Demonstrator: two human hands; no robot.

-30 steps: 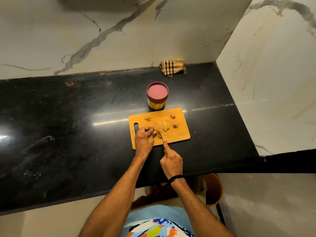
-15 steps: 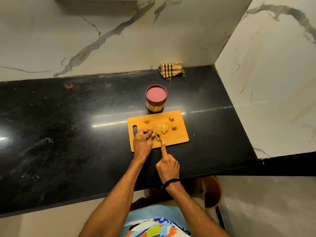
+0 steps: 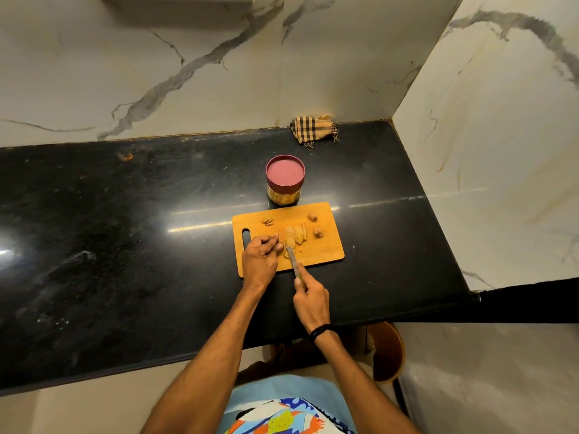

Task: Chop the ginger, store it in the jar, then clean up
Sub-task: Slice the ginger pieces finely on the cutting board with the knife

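Note:
An orange cutting board [image 3: 326,252] lies on the black counter. Pale ginger slices [image 3: 297,234] sit at its middle, with small ginger chunks at the right [image 3: 318,232] and back left [image 3: 267,221]. My left hand [image 3: 260,260] rests on the board with curled fingers pinching a ginger piece [image 3: 285,252] at its fingertips. My right hand [image 3: 310,297] grips a knife [image 3: 293,260], whose blade points at that piece. A jar [image 3: 285,180] with a dark red lid stands closed just behind the board.
A checked cloth [image 3: 313,129] lies crumpled at the back by the wall corner. The black counter [image 3: 125,245] stretches far to the left. Marble walls close the back and right side. A brown stool [image 3: 387,352] shows below the counter's front edge.
My right hand has drawn back toward me along the knife, which now shows its blade. The camera tilted slightly, and my left hand stays on the ginger piece.

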